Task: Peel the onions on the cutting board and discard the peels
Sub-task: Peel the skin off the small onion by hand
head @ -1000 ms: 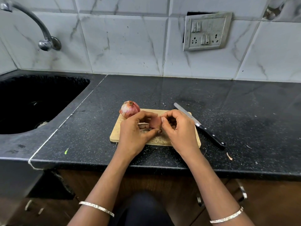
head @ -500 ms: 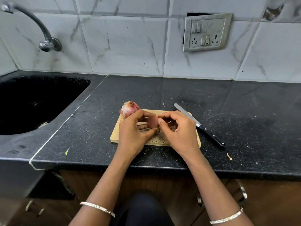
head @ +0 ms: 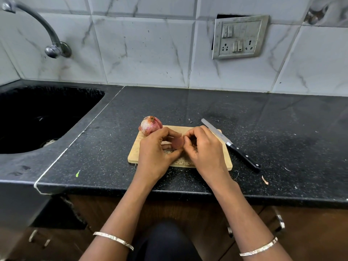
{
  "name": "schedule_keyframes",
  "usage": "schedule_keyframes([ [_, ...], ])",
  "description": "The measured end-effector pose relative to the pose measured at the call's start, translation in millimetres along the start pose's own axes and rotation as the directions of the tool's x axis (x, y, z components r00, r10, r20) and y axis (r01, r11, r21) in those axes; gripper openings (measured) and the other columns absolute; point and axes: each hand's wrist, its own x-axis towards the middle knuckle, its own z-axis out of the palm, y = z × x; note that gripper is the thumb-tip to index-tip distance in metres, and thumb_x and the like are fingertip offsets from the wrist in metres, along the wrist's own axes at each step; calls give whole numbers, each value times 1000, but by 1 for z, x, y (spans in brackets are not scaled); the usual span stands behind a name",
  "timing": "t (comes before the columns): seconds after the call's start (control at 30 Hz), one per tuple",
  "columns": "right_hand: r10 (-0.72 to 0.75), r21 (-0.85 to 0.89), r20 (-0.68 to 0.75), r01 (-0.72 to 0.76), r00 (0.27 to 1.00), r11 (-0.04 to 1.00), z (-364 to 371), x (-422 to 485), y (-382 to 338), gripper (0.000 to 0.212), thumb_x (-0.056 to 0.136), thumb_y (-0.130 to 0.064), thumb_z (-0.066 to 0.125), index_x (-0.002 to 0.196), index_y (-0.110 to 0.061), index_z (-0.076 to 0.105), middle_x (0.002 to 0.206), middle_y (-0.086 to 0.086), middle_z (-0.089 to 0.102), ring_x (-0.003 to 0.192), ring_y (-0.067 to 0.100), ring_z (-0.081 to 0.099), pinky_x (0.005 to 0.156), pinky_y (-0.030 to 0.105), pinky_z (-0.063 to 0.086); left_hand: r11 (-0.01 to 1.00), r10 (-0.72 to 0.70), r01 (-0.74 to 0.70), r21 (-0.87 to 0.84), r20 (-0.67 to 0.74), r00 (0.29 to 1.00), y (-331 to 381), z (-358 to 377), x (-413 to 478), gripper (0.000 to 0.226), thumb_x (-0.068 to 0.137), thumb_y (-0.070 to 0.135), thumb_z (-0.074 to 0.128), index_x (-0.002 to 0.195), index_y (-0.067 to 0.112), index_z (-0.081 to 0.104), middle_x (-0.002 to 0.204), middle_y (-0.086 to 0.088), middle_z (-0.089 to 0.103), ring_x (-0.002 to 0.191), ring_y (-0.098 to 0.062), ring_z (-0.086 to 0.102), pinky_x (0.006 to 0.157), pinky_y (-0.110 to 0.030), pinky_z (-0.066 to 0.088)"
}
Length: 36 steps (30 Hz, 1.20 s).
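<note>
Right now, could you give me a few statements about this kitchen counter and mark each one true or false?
1. The left hand and right hand both grip a small reddish onion above the wooden cutting board. True.
2. The black-handled steel knife is in the right hand. False: it lies unheld, with its blade across the board's far-right corner.
3. A second, papery-skinned red onion rests on the board's far-left corner. True.
4. Water runs from the curved metal tap into the black sink. False: no water shows.

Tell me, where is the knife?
In the head view, the knife lies right of the right hand, blade over the cutting board's right corner, handle on the counter.
</note>
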Motion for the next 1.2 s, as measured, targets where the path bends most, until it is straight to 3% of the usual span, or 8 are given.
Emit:
schedule_keyframes([
  [0.23,96,86,45,-99,994,991,-2,-1,3,4,95,-14,63,94,-11,65,91,-3,62,83,11,56,72,33,48,998,-38,37,-52,-18,999,6,-1,-1,39,70,0,90,95,23,71,92,11,73,91,-1,71,76,-19,60],
  [0.5,58,183,48,-66,997,981,-10,1,-1,9,90,-14,71,96,-15,77,92,-7,73,86,5,64,76,33,54,999,6,-4,48,-53,999,-2,-1,2,40,70,-2,88,103,17,75,99,12,74,94,-3,71,89,-30,60],
  [0.73,-11,79,24,9,1000,997,-6,-1,3,6,88,-14,71,91,-11,74,90,-3,71,82,12,64,69,40,56,994,53,-50,93,-22,998,-4,-2,2,41,69,1,89,105,15,76,101,12,74,95,-1,70,89,-23,58],
  [0.83,-22,13,36,22,999,1000,-3,-1,3,4,88,-13,70,92,-11,69,90,-2,66,82,13,61,66,36,54,996,49,-47,81,-22,999,-4,-1,2,39,70,3,89,105,16,76,100,11,74,95,-3,70,88,-28,60],
  [1.0,10,-29,50,-9,999,1000,0,-1,0,4,89,-11,66,91,-8,64,89,3,62,81,17,58,66,30,48,998,22,-21,52,-13,1000,-5,1,2,36,72,4,88,104,16,76,99,10,75,93,-5,71,85,-33,62],
  [1.2,97,-3,50,-97,994,995,1,-1,2,4,91,-14,63,93,-11,62,93,1,63,83,18,59,69,41,52,998,-29,30,-61,9,1000,2,0,0,42,70,-6,87,97,23,74,96,7,75,91,-4,72,82,-26,62],
])
